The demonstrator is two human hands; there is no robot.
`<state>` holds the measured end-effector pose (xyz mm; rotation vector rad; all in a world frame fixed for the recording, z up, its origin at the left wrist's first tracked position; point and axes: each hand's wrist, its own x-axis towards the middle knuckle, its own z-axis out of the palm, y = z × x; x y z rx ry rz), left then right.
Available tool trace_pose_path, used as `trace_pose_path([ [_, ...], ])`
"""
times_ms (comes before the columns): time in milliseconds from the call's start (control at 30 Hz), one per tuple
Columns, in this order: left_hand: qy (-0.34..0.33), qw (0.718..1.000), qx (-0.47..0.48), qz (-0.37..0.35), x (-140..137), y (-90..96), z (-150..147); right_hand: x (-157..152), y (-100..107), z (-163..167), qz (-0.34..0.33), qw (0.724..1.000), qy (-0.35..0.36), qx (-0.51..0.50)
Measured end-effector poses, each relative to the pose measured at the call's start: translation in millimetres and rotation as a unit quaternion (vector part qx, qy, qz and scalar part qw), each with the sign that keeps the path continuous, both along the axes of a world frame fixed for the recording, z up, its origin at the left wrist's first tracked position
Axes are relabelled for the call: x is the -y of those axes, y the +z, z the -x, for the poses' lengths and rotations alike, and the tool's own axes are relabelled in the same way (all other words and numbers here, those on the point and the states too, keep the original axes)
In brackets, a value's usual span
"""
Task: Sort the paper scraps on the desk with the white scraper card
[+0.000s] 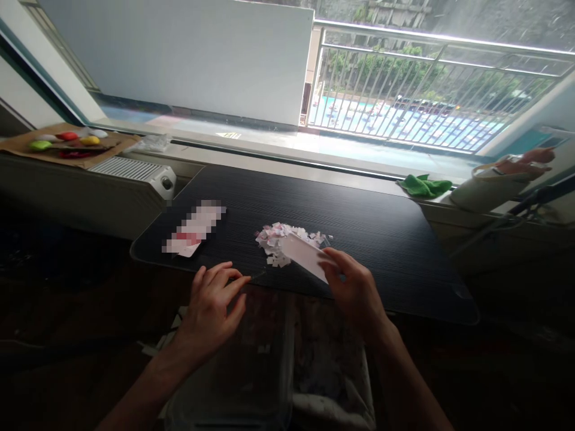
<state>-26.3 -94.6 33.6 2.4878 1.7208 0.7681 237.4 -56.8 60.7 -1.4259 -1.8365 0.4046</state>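
Observation:
My right hand (354,284) grips one end of a pale, flat, rectangular card (305,254), held tilted with its far end over a heap of small white and pinkish paper scraps (274,238). Part of the heap is hidden behind the card. Near the front edge of the black table (359,209), my left hand (218,296) hovers with its fingers apart. A thin, faint sliver lies by its index fingertip; whether they touch I cannot tell. Left of the heap rests a pale pink and red oblong item (191,242), mostly blurred by pixelation.
Below the table's front edge stand a clear plastic bin (233,359) and a lined container (332,371) with scraps. A green cloth (424,187) and a pale pot (487,185) sit at right. A radiator (135,170) and brown board (24,143) are left.

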Motion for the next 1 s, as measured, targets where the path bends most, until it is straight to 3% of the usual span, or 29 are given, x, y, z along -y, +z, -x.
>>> trace_pose_path([
  [100, -0.004, 1.000, 0.005, -0.001, 0.2, -0.3, 1.0, 0.3, 3.0, 8.8, -0.009, 1.000, 0.018, -0.007],
  [267, 0.010, 1.000, 0.012, 0.011, 1.4, -1.6, 1.6, 5.1, 6.7, 0.5, -0.027, 0.999, -0.011, 0.013],
  [433, 0.017, 0.999, 0.020, 0.028, 1.4, 0.5, -1.9, 15.9, 8.6, -3.9, -0.001, 0.999, 0.033, 0.020],
  [833, -0.016, 0.999, 0.006, 0.039, -2.4, 6.6, -12.7, 33.1, 10.8, -11.9, 0.014, 0.999, -0.049, 0.008],
  [1000, -0.040, 0.996, -0.046, 0.058, -13.4, 5.4, -25.3, 34.0, 8.5, -7.6, 0.014, 0.999, -0.040, -0.018],
])
